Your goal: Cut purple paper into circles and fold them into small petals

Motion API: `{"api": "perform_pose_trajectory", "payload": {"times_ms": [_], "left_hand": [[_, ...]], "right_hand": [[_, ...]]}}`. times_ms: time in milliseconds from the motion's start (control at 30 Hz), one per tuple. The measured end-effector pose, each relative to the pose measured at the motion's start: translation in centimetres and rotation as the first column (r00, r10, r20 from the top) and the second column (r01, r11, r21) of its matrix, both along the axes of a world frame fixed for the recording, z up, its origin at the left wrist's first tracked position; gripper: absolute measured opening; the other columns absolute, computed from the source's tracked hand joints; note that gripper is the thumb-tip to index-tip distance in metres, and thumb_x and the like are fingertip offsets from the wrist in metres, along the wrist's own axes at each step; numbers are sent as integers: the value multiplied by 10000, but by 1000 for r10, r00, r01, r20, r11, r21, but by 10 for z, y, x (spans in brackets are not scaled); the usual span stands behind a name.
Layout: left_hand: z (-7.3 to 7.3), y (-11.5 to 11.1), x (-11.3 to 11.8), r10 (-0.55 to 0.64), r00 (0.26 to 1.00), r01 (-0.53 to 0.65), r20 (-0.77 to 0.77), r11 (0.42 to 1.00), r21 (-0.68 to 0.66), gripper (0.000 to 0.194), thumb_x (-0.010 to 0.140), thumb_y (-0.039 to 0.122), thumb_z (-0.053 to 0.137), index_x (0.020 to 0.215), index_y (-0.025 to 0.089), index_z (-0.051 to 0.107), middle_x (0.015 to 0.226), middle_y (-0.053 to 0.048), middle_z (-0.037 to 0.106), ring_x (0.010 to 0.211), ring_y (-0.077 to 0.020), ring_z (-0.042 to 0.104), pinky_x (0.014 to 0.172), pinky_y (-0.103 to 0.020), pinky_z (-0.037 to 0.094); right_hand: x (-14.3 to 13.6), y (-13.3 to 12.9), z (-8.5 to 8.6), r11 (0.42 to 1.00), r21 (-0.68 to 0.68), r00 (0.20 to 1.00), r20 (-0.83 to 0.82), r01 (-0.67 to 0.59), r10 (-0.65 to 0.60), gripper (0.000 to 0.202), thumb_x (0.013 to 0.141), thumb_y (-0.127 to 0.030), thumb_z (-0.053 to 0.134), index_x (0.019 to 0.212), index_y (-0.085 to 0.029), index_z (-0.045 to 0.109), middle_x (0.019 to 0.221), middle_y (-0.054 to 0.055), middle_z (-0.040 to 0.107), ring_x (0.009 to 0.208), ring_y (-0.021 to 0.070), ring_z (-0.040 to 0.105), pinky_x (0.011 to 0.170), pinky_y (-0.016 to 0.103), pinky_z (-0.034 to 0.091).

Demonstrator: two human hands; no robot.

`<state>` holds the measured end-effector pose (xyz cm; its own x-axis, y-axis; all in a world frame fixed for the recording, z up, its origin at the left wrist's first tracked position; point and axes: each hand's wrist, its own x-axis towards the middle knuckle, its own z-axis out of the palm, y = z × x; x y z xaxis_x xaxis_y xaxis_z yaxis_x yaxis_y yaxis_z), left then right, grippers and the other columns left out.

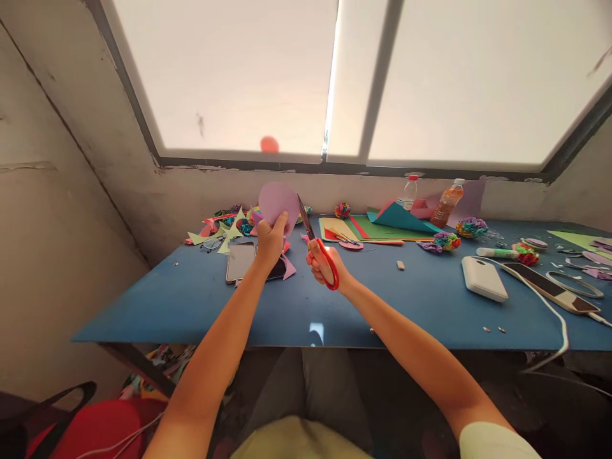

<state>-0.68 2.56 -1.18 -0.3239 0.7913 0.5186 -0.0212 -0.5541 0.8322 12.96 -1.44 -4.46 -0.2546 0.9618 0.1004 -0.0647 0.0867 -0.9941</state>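
My left hand [271, 240] grips a round piece of purple paper [277, 203] by its lower edge, raised above the back of the blue table [201, 306]. Just to the right, my right hand [325, 264] is closed on red-handled scissors [333, 273], whose dark blades point up beside the paper's right edge. Below my left hand lie purple paper scraps [289, 268] and a tablet or phone [240, 260].
Coloured sheets [392, 229] lie at the back, with two bottles [448, 203] behind. Paper flowers [471, 227], a white power bank [484, 278], a phone [549, 287] and a cable occupy the right. Green scraps [232, 233] and glasses [211, 244] lie left.
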Motion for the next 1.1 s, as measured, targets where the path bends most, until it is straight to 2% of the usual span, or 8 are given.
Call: {"api": "perform_pose_trajectory", "payload": {"times_ms": [300,467,600,733,800,900,1000,1100], "left_hand": [[-2,5,1,21,1000,-21,-12,1000,18,301,689,361,617,492,170,495,455,38,418,467,-82,436,471,-209,403],[1,7,-1,19,997,-20,75,1000,12,254,646,371,620,534,159,535,504,29,486,494,-78,462,482,-197,402],[3,9,-3,48,990,-45,130,999,-23,233,610,377,631,570,162,553,504,38,481,475,-71,435,453,-190,384],[-1,11,-1,7,999,-5,53,999,-46,238,618,382,636,568,163,559,513,31,477,486,-81,442,470,-204,399],[-2,10,0,18,999,-17,33,999,-31,240,628,384,626,565,162,559,521,27,481,499,-87,455,488,-211,409],[-1,7,1,71,998,-71,4,998,0,243,640,381,615,557,162,551,506,33,459,502,-90,454,486,-209,407],[2,1,3,84,996,-84,-18,996,-12,244,642,381,624,576,154,564,512,28,478,502,-91,460,473,-206,408],[2,-4,6,20,999,-21,-38,999,-28,235,619,371,661,620,144,598,549,15,521,523,-98,492,491,-207,433]], "right_hand": [[-5,-5,1,999,-28,999,12,40,-39,553,706,-719,509,551,-200,397,331,-96,230,270,23,209,283,172,149],[0,7,3,996,-61,987,-141,63,-72,565,681,-730,515,539,-197,392,339,-105,207,276,15,188,303,173,136],[30,30,12,973,-73,912,-338,220,-232,558,778,-712,366,552,-202,379,349,-107,212,288,22,185,329,170,127],[52,45,16,938,-45,886,-318,342,-339,598,790,-714,250,513,-194,351,330,-79,259,288,21,247,375,197,163],[52,48,13,932,-35,899,-252,361,-358,563,739,-733,392,537,-207,390,348,-89,272,300,42,272,345,191,210],[47,49,4,946,108,949,56,304,-311,507,673,-682,567,565,-205,433,407,-69,359,362,74,356,337,202,287],[45,49,-6,947,267,873,400,182,-280,470,624,-582,677,535,-201,416,462,-46,395,453,90,398,394,200,290],[46,49,-13,950,289,763,587,116,-271,443,506,-414,800,547,-204,413,531,-27,445,561,123,450,467,212,309]]}}
